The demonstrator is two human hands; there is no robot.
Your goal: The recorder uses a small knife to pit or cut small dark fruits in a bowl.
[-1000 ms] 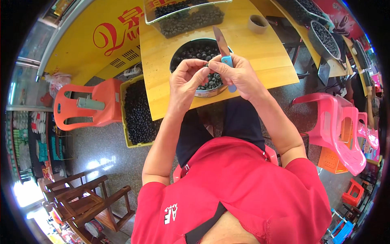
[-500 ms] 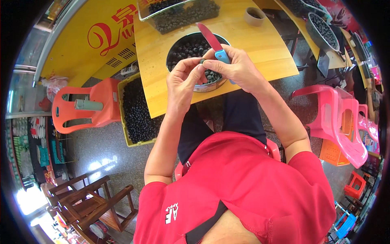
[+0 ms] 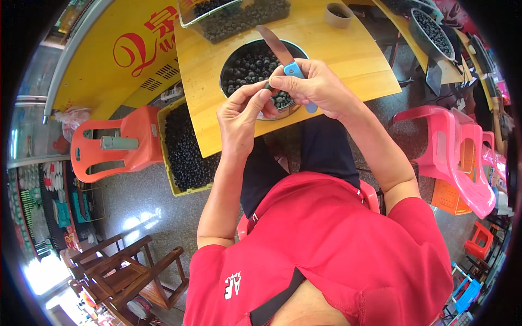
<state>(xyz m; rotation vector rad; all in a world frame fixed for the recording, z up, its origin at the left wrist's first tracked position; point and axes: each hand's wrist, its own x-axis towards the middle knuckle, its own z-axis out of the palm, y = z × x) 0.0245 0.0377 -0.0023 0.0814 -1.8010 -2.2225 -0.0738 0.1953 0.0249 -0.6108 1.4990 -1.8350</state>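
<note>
Over a round metal bowl (image 3: pixel 224 65) of small dark round pieces (image 3: pixel 251 66), perhaps nuts or snails, both my hands meet. My left hand (image 3: pixel 242 108) pinches one small dark greenish piece (image 3: pixel 268 86) between thumb and fingers. The thumb and fingers of my right hand (image 3: pixel 315 84) touch the same piece from the other side. That hand also grips a knife with a light blue handle (image 3: pixel 293 69). Its reddish-looking blade (image 3: pixel 276 48) points up and to the far left, away from the piece. The lower part of the handle shows below the palm.
The bowl stands at the near edge of a wooden table (image 3: pixel 348 60). Farther back are a clear tub (image 3: pixel 228 24) of dark pieces and a small cup (image 3: pixel 338 15). A yellow crate (image 3: pixel 173 185) of dark pieces stands left, beside an orange chair (image 3: pixel 142 130). Pink chairs (image 3: pixel 435 136) stand right.
My hands stay together at the small piece. The left hand has shifted slightly left and down, and the knife blade has tilted a little. The view has shifted slightly.
</note>
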